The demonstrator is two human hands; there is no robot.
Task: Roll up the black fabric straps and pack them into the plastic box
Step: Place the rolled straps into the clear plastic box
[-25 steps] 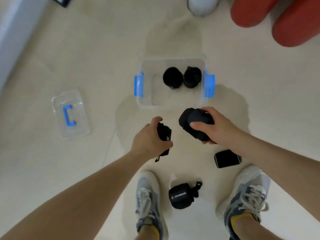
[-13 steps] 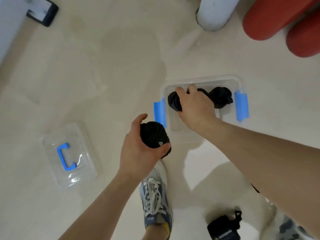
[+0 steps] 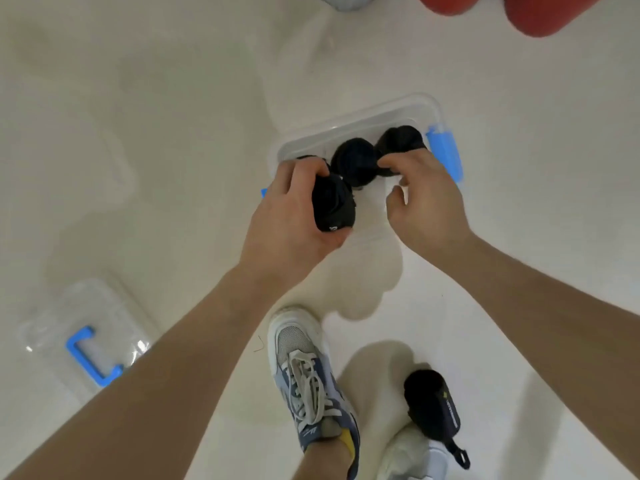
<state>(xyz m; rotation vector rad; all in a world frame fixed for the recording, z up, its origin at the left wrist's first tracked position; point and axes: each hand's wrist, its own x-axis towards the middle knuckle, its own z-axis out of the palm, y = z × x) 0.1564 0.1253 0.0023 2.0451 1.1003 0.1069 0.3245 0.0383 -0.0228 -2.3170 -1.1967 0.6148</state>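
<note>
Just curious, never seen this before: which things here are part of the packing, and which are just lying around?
Part of the job: plastic box, rolls inside, roll held by left hand, loose roll on floor.
Just lying about: box lid, red shapes.

Bare forearms (image 3: 173, 358), white-grey-blue lace-up sneakers (image 3: 308, 375) and a yellow sock (image 3: 347, 441) show.

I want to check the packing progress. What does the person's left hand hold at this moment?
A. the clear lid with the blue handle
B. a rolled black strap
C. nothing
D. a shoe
B: the left hand grips a rolled black strap over the plastic box, while the lid lies apart on the floor.
</note>
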